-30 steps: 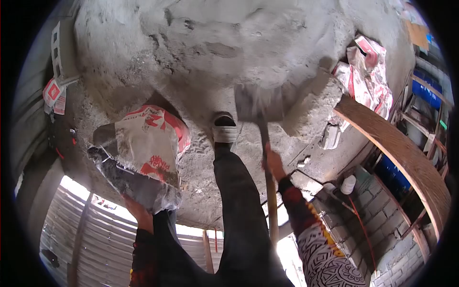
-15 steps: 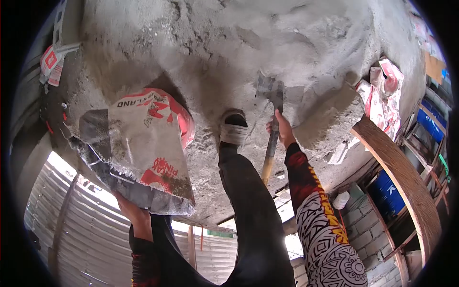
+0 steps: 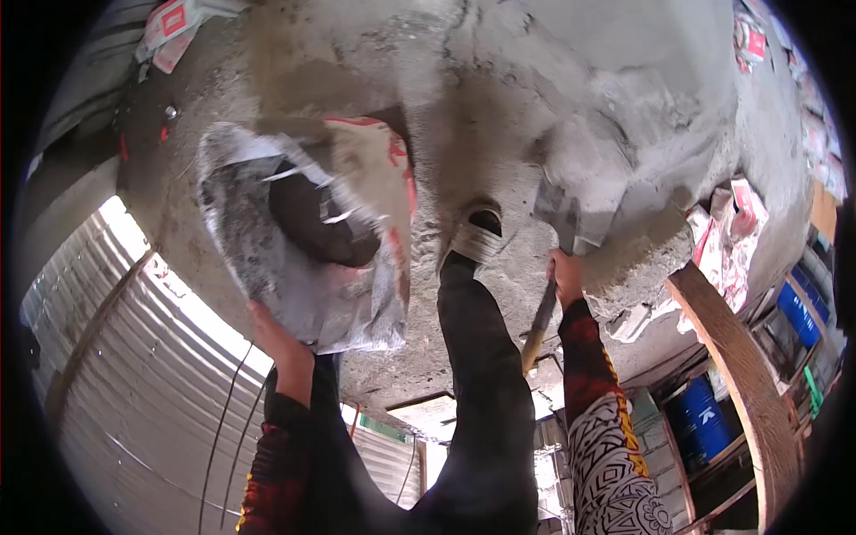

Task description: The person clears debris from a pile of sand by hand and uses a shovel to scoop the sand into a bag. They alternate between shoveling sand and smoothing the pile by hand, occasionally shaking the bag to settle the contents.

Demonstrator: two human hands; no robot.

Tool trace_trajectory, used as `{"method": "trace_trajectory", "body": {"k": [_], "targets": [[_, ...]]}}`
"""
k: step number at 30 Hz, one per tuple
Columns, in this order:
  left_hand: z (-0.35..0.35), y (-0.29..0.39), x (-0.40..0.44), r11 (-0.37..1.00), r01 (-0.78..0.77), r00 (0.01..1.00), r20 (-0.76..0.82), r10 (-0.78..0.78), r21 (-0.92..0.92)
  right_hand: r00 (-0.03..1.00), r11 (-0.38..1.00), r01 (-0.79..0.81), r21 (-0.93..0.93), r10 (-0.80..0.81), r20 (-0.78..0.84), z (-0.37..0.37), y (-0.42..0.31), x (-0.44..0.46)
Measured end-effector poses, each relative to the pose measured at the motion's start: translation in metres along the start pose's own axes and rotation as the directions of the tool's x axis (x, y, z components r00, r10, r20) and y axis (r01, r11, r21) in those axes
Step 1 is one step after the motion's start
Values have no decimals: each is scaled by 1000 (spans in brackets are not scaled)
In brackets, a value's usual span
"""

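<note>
shovel and paper bag in use on a grey floor, seen from above. the shovel [image 3: 543, 318] lies to the right of the person's striped shoe [image 3: 475, 242], its long axis running nearly up and down the view with a slight lean: the blade [image 3: 560, 207] points away from the body, upward and a little to the right, while the wooden end of the handle slants back toward the right trouser leg [image 3: 482, 374]. the blade meets rough grey material on the floor. the right hand [image 3: 567, 278] is closed around the shaft, just behind the blade. the paper bag [image 3: 305, 283] stands left of the shoe, its length running from the body outward; its dark mouth [image 3: 308, 214] forms an oval slanting from upper left to lower right, with a pale torn rim. the left hand [image 3: 285, 353] holds the bag's lower left edge, some fingers hidden; how firmly cannot be told. to the right, a crumpled red-and-white bag [image 3: 731, 234] rests near the upper end of a wooden plank [image 3: 736, 374].
</note>
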State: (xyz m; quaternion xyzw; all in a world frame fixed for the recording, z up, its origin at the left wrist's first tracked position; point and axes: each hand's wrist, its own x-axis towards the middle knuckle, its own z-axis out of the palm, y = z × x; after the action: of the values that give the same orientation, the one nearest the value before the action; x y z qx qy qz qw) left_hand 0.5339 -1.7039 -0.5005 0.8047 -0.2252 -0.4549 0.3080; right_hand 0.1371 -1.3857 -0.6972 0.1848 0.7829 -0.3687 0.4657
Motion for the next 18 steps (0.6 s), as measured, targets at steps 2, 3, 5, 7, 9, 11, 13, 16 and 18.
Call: {"method": "trace_trajectory", "body": {"k": [2, 3, 5, 7, 9, 11, 13, 16, 18], "targets": [[0, -6, -1, 998, -36, 998, -42, 38, 51, 997, 996, -52, -71, 48, -59, -19, 13, -22], [-3, -3, -1, 991, -70, 995, -68, 78, 112, 1000, 998, -18, -68, 17, -3, -31, 20, -32], [0, 5, -6, 997, -60, 998, -16, 61, 46, 996, 990, -38, -135, 26, -89, -35, -7, -77], [4, 10, -11, 994, -105, 994, 19, 105, 35, 997, 975, -47, -215, 33, -69, -45, -30, -118], [7, 13, -8, 990, -143, 987, 69, 142, 7, 997, 975, -33, -219, 18, -72, -56, -46, -157], [5, 11, -3, 985, -154, 979, 121, 162, -71, 998, 918, -24, -395, 0, -59, -61, -65, -201], [2, 14, -3, 990, -136, 982, 125, 140, -38, 999, 856, 17, -517, -37, -29, -66, -76, -237], [-2, 13, 4, 989, -147, 978, 153, 144, 12, 999, 851, -13, -525, 38, 37, -61, -100, -297], [-9, 13, 8, 982, -114, 980, 181, 86, 148, 997, 805, 18, -593, 31, 71, -60, -107, -327]]}}
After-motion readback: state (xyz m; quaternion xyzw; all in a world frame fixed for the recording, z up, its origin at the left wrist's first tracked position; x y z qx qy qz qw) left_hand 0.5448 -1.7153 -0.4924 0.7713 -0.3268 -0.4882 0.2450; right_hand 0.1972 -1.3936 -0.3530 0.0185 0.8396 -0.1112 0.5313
